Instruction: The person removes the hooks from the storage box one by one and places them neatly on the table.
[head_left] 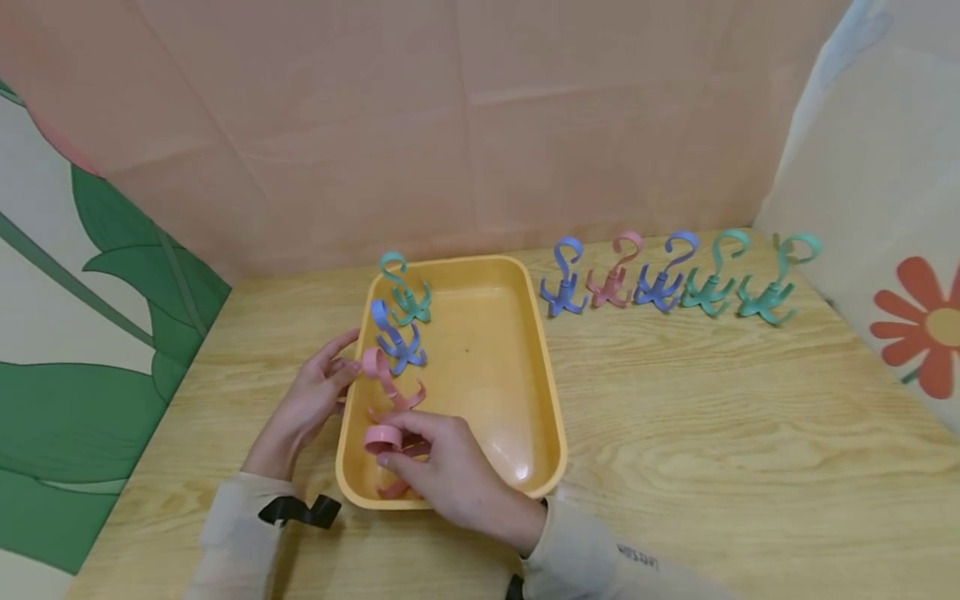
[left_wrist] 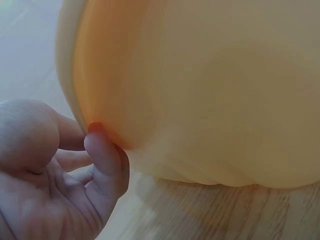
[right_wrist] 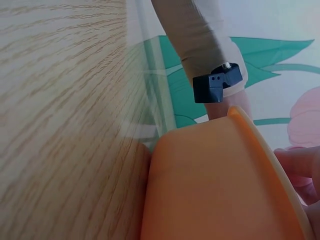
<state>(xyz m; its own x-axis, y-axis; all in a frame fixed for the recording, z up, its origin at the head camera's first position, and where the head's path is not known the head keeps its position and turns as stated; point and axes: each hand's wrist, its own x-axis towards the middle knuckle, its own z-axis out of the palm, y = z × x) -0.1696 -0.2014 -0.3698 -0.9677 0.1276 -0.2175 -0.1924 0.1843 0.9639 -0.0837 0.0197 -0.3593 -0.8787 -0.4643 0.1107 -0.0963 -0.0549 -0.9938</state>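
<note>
A yellow plastic tray [head_left: 553, 392] stands on the table. My left hand [head_left: 309, 398] grips its left rim; in the left wrist view the thumb and fingers of that hand [left_wrist: 75, 170] pinch the edge of the tray [left_wrist: 210, 100]. Over the tray's near left corner, my right hand [head_left: 461, 479] holds a pink claw hook [head_left: 383, 437], its lower prongs partly hidden by the fingers. Behind it along the left side are another pink claw hook [head_left: 388, 385], a blue one [head_left: 405, 350] and a green one [head_left: 412, 305].
To the tray's right, several more claw hooks stand in a row near the back wall: blue [head_left: 563, 292], pink [head_left: 609, 287], blue [head_left: 658, 290] and green [head_left: 767, 298] ones. A flowered sheet [head_left: 941, 325] bounds the right side. Bare wood table [head_left: 712, 433] lies in front of the row.
</note>
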